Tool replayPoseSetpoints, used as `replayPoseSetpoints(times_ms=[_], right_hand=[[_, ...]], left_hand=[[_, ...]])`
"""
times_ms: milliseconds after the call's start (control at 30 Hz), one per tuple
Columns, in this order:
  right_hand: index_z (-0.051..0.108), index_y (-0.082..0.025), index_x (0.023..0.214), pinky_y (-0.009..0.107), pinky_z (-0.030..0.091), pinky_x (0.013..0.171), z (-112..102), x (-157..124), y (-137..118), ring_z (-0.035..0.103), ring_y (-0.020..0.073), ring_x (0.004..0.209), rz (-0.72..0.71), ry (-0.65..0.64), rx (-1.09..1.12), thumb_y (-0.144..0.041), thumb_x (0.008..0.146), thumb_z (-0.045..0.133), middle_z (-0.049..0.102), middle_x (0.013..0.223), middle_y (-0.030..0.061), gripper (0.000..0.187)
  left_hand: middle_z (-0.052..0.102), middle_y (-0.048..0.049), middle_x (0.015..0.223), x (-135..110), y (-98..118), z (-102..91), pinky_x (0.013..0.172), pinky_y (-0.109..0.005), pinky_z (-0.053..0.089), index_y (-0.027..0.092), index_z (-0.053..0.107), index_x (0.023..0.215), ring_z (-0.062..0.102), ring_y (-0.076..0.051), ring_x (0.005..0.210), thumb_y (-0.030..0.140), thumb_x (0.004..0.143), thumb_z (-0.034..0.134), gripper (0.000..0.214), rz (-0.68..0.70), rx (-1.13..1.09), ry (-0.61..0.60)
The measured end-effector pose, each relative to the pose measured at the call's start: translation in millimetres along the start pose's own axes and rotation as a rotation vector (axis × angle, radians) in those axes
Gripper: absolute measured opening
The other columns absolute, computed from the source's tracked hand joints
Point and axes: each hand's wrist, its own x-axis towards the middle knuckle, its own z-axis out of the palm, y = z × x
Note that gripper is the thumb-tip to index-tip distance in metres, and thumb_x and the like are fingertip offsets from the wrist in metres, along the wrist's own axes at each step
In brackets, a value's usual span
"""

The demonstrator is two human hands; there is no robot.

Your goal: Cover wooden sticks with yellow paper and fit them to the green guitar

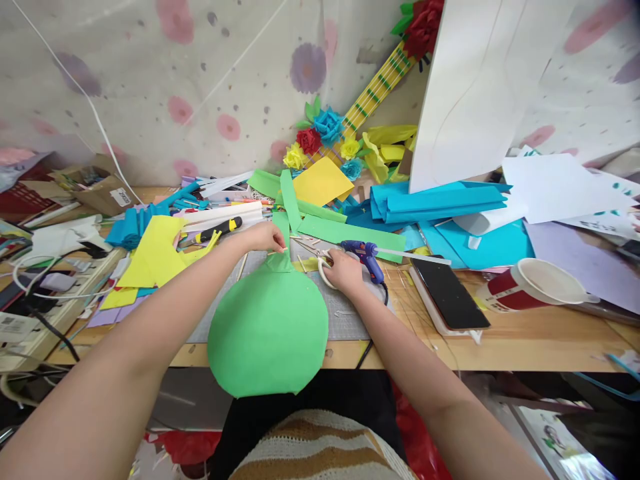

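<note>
A large rounded green paper shape (267, 327) with a narrow neck lies over the front edge of the table, partly on a grey cutting mat (350, 323). At the neck, my left hand (265, 238) is closed in a pinch on what looks like a short, thin pale stick, mostly hidden by the fingers. My right hand (345, 270) grips the handles of a pair of scissors (325, 271), whose blades point away to the upper left. Just beyond that hand lies a purple glue gun (364, 252) with a long glue stick in its back.
Green paper strips (345, 230) and a yellow sheet (324, 181) lie behind. Left are yellow scraps (153, 253) and a box cutter (219, 229). Right are a phone (450, 292), a paper cup (533, 285) and blue paper (440, 202). A flower-decorated paper guitar (377, 93) leans on the wall.
</note>
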Motion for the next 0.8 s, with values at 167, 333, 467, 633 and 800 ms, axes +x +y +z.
replayPoseSetpoints(times_ms=[167, 333, 467, 633, 800], right_hand=[[0.053, -0.019, 0.085, 0.027, 0.029, 0.061, 5, -2, 4, 0.054, 0.0192, 0.078, -0.048, 0.041, 0.014, -0.038, 0.076, 0.045, 0.062, 0.087, 0.0071, 0.022], [0.053, -0.02, 0.081, 0.026, 0.028, 0.059, 8, -2, 4, 0.053, 0.0177, 0.075, -0.042, 0.103, 0.031, -0.037, 0.073, 0.048, 0.061, 0.083, 0.0042, 0.019], [0.053, -0.02, 0.077, 0.026, 0.028, 0.057, 7, -2, 5, 0.053, 0.017, 0.072, -0.018, 0.138, 0.084, -0.036, 0.072, 0.049, 0.061, 0.079, 0.0036, 0.017], [0.05, -0.02, 0.073, 0.025, 0.027, 0.055, 5, -5, 8, 0.051, 0.0158, 0.066, 0.046, 0.184, 0.224, -0.037, 0.075, 0.045, 0.06, 0.074, 0.0027, 0.018], [0.049, -0.02, 0.073, 0.025, 0.033, 0.057, 1, -5, -1, 0.05, 0.0147, 0.064, -0.034, 0.148, 0.537, -0.046, 0.073, 0.048, 0.058, 0.072, 0.0017, 0.026]], left_hand=[[0.06, 0.0024, 0.048, 7, 2, 4.1, 0.05, -0.023, 0.03, 0.02, 0.068, 0.053, 0.048, -0.011, 0.046, 0.016, 0.045, 0.07, 0.009, 0.043, 0.086, -0.08], [0.063, 0.0021, 0.058, 9, 3, 5.8, 0.056, -0.021, 0.037, 0.017, 0.067, 0.064, 0.054, -0.012, 0.055, 0.023, 0.052, 0.069, 0.013, 0.035, 0.112, -0.146], [0.059, 0.0012, 0.06, -2, 8, 10.6, 0.063, -0.026, 0.045, 0.014, 0.057, 0.067, 0.056, -0.011, 0.056, 0.02, 0.062, 0.064, 0.011, -0.004, -0.395, -0.101], [0.059, -0.0007, 0.062, -20, 10, 27.4, 0.075, -0.029, 0.049, 0.013, 0.051, 0.064, 0.061, -0.011, 0.064, 0.009, 0.069, 0.057, 0.009, -0.056, -1.071, -0.009], [0.059, -0.0016, 0.06, -27, 11, 47.5, 0.074, -0.021, 0.05, 0.011, 0.051, 0.063, 0.062, -0.009, 0.064, 0.0, 0.073, 0.046, 0.016, -0.171, -1.378, 0.09]])
